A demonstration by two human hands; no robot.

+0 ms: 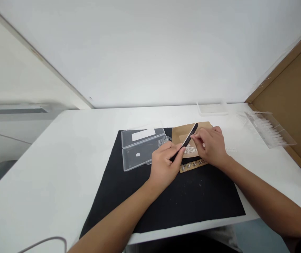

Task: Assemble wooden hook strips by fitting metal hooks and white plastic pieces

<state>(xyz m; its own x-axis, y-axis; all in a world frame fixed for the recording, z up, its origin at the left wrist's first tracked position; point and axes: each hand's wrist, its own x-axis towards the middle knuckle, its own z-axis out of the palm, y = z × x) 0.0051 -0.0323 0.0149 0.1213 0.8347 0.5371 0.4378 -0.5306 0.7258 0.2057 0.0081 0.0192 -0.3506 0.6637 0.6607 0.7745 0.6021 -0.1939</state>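
Observation:
My left hand grips the lower end of a slim black stick with a pale edge, which slants up to the right. Beside its upper half, my right hand is pinched closed near the stick; whatever small thing its fingertips hold is too small to make out. Under the hands lies a brown cardboard tray with small white pieces in it. Just in front of the tray, a tan strip carries several small shiny pieces.
An open clear plastic case lies on the black mat, left of the tray. At the right are a clear box of white pieces and a cardboard panel. A clear tray stands at the back.

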